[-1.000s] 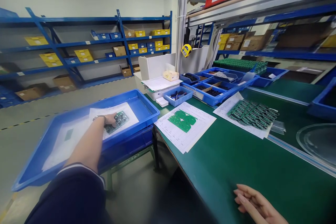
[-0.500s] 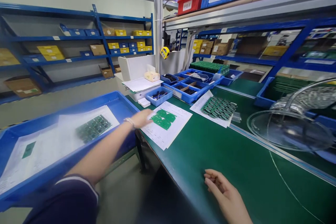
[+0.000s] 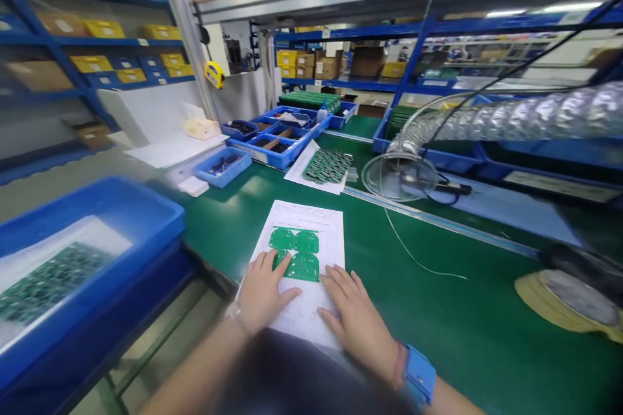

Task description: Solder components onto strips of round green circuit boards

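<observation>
The left hand (image 3: pixel 263 292) and right hand (image 3: pixel 357 318) lay flat on a printed paper sheet (image 3: pixel 311 220) near the lower middle of the frame, on the green surface (image 3: pixel 428 311). Both were open with the fingers spread; neither grip was clenched or grasping anything. A lobed green circuit board (image 3: pixel 304 266) lay on the sheet between and just ahead of the hands, about as wide as long, so it showed no clear long axis. The left hand was nearer: its fingers (image 3: pixel 278 263) touched the board's lower left edge, while the right fingertips (image 3: pixel 331 275) rested on the paper just beside its lower right edge. A blue wrist strap (image 3: pixel 419 373) circled the right wrist. At lower left, a blue tray (image 3: pixel 92 207) held another populated board (image 3: pixel 48 282).
</observation>
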The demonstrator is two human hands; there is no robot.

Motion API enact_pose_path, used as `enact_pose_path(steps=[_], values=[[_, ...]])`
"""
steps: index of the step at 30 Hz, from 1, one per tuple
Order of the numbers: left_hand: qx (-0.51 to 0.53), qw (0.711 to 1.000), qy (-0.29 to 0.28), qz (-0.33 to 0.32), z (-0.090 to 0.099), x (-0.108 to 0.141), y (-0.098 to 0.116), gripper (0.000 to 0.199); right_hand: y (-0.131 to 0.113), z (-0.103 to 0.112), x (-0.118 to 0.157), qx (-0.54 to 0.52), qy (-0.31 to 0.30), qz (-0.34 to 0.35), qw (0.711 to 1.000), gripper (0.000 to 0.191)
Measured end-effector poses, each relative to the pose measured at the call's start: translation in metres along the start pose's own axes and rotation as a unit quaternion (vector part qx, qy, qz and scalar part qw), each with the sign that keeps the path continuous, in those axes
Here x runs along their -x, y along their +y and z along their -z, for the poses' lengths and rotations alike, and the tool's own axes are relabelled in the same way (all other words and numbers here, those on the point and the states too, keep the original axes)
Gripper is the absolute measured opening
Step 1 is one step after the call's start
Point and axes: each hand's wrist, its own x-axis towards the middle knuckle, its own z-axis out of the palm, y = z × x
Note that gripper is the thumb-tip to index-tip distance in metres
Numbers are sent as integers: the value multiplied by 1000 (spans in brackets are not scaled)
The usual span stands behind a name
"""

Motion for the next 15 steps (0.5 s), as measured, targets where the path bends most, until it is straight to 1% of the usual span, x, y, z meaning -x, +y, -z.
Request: enact_pose_path(steps=[2, 4, 7, 10, 12, 13, 15], values=[[75, 996, 15, -41, -8, 6, 10, 73, 4, 4, 16, 27, -32, -17, 999, 46], [107, 990, -1, -94, -10, 2, 8, 82, 8, 9, 30, 36, -50, -23, 998, 46], [81, 981, -80, -158, -4, -20, 0, 101, 12, 14, 43, 35, -58, -24, 997, 49], [47, 970, -163, -176, 4, -45, -4, 116, 12, 16, 45, 22, -51, -27, 998, 54], [37, 963, -191, -184, 6, -57, -3, 118, 11, 16, 44, 12, -42, -28, 999, 55], [36, 962, -192, -191, 6, -60, -2, 116, 11, 16, 44, 9, -37, -29, 999, 55], [41, 962, -173, -207, 7, -63, -2, 111, 11, 15, 44, 6, -32, -30, 999, 55]])
